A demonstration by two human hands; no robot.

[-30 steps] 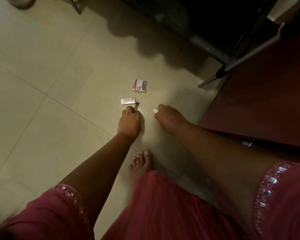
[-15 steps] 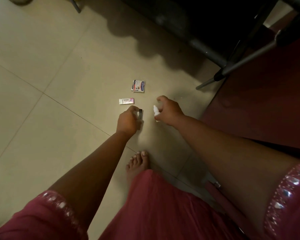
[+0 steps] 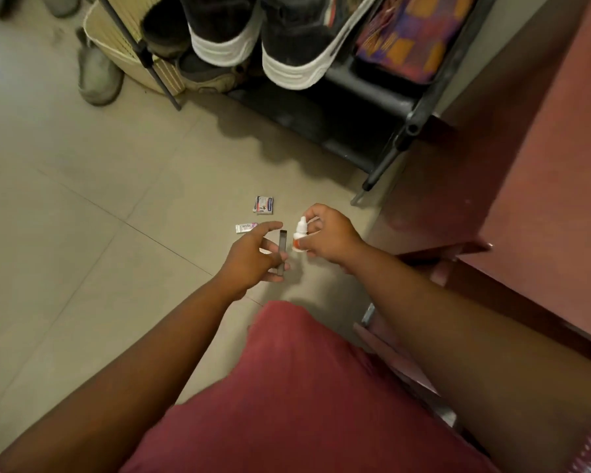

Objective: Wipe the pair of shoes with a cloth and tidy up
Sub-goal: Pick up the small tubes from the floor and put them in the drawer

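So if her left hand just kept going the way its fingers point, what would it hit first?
Probably the small white dropper bottle held in the right hand. The left hand, holding a thin dark stick, points its forefinger up and to the right, toward that bottle. Depth is unclear; it might pass above or below.

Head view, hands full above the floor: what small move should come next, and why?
Probably put the held items away first. The left hand holds a thin dark stick and the right hand grips a small white dropper bottle, while a small box and a pink-and-white packet lie on the floor, so neither hand is free for them.
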